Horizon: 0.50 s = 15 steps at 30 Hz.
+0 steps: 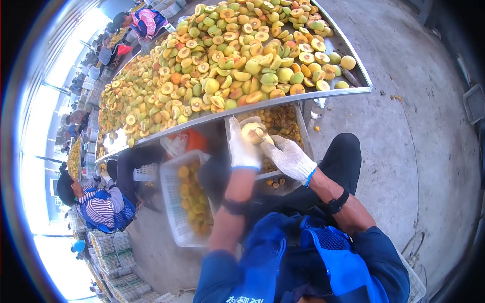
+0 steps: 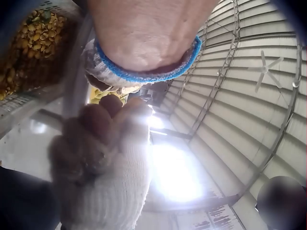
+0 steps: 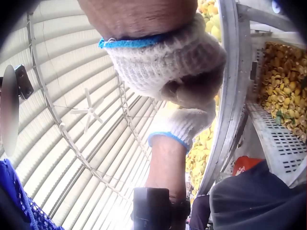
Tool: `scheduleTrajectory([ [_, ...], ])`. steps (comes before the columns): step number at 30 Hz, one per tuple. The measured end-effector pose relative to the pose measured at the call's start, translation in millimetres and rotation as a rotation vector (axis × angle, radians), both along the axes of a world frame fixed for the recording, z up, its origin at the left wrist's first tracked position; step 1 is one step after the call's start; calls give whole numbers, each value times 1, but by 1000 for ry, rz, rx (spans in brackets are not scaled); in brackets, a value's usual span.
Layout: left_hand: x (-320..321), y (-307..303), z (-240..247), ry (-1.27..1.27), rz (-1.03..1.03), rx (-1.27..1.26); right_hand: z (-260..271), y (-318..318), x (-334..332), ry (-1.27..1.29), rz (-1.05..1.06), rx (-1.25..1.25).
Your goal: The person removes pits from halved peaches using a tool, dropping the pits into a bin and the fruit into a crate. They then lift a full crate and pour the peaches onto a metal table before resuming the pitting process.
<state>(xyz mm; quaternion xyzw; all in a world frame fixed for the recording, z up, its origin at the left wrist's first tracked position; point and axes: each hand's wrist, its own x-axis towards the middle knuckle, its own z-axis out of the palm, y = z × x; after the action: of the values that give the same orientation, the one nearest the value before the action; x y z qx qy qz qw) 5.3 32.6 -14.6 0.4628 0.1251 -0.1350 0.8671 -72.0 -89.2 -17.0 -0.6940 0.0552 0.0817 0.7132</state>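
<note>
We have the fruit [image 1: 251, 132] up in the air, just below the rim of the tabletop [image 1: 283, 101] and above the crate of pits [image 1: 285, 121]. The left hand [image 1: 243, 149] is cupped round it from behind, gloved fingers wrapped over its back. The right hand [image 1: 291, 158] meets it from the other side with its grip curled tight and fingertips at the fruit's edge; we cannot tell whether something small sits inside that fist. We judge the fruit light and soft-fleshed, easy to bruise, and likely wet and slippery where it is cut. It is best held round the skin side in the palm, with the knit gloves giving purchase. The pile of halved fruit [image 1: 222, 60] covers the tabletop, and a white basket [image 1: 172, 202] stands to the left.
</note>
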Motion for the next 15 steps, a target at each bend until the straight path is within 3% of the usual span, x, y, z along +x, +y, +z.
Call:
scheduleTrajectory([
  [7, -4, -13, -8, -34, 30, 22, 7, -1, -1, -9, -42, -185],
  [9, -4, -19, -1, -29, 35, 142, 10, -3, -1, 8, -13, -275],
  [15, -5, -27, -1, 1, 31, 199, 1, -5, -1, 42, -1, -229],
])
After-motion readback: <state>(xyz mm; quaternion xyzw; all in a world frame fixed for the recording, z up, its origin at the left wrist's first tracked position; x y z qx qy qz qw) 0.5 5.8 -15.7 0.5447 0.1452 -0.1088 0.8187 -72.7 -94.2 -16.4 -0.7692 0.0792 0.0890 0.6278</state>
